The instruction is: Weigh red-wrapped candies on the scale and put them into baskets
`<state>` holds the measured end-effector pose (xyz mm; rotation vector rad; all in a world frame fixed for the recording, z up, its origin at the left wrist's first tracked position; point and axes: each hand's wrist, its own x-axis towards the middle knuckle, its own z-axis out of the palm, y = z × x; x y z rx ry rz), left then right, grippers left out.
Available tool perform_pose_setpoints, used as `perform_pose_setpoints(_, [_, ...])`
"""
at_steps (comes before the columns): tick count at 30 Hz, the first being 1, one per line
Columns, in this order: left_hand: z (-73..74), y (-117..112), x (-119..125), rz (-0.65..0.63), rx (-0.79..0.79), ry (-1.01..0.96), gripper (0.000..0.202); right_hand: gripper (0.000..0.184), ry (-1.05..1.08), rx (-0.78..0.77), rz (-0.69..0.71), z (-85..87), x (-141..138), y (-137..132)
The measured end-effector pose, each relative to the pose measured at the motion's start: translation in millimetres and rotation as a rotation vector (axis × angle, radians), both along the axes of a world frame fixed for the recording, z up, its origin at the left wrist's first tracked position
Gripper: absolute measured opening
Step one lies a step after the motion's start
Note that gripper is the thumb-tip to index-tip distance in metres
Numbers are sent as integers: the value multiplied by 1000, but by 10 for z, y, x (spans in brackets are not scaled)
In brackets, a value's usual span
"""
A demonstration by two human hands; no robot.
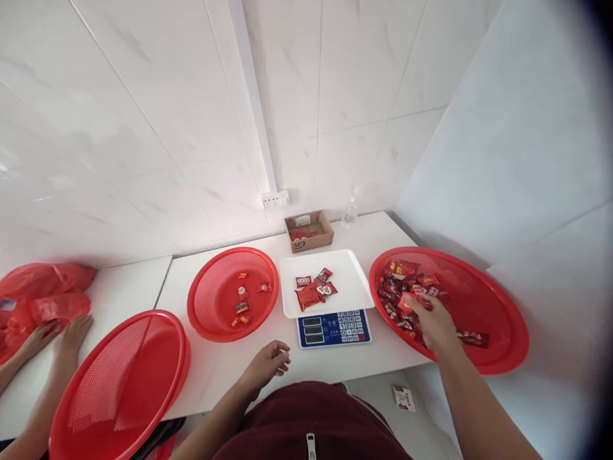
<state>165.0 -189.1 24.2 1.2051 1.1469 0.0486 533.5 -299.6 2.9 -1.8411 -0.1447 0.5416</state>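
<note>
My right hand [433, 324] reaches into the large red basket [498, 306] on the right, its fingers down on a pile of red-wrapped candies [405, 287]; whether it grips one I cannot tell. My left hand [271, 363] rests loosely curled on the white table [220, 367], holding nothing, just left of the scale's blue keypad [334, 328]. The scale's white tray [352, 271] carries several red candy packets [313, 291]. A smaller red basket [211, 300] left of the scale holds a few candies [243, 297].
A small cardboard box [309, 231] and a clear bottle [350, 213] stand at the back by the wall. Stacked red baskets [119, 383] overhang the front left. Another person's hands [52, 338] lie by red plastic bags [38, 297]. A packet [403, 397] lies on the floor.
</note>
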Motion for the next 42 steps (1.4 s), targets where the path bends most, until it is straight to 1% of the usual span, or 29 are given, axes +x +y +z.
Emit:
perform_pose_setpoints(2, [31,3,-9,-11,10,-12,32,42,129,83,98,63,-228,170])
perform_pose_setpoints(5, [61,17,-35,-16,12,-15,29,36,217,126,221,32,-546,358])
perform_pose_setpoints(8, [68,39,-93,-15,7,-16,28,32,302,147,297,-50,-804,431])
perform_pose_setpoints(11, [73,50,-162,-11,3,-10,27,27,380,132,329,-101,-956,425])
perform_pose_setpoints(13, [74,47,-193,-8,0,-1,27,24,464,149,295,-120,-1003,426])
perform_pose_setpoints(17, [58,33,-196,-12,-6,1,27,16,633,290,190,-164,-1052,532])
perform_pose_setpoints(20, [41,36,-167,-23,-9,-7,28,13,677,335,170,-197,-1097,648])
perform_pose_setpoints(23, [42,56,-145,-27,-5,-13,29,14,708,346,186,-196,-1135,686])
perform_pose_setpoints(25, [48,73,-142,-22,-4,-13,30,13,718,335,204,-179,-1147,647])
perform_pose_setpoints(28, [50,92,-146,-19,-8,-12,31,12,728,286,221,-163,-1165,517])
perform_pose_setpoints(30, [48,96,-148,-23,-4,-15,31,11,744,231,246,-169,-1194,410])
perform_pose_setpoints(34, [30,94,-139,-40,-3,-12,30,8,793,102,341,-208,-1278,238])
perform_pose_setpoints(39, [-41,111,-130,-55,31,15,26,6,807,87,328,-233,-1292,197])
perform_pose_setpoints(42, [-62,188,-161,-38,142,44,22,6,796,88,322,-206,-1254,224])
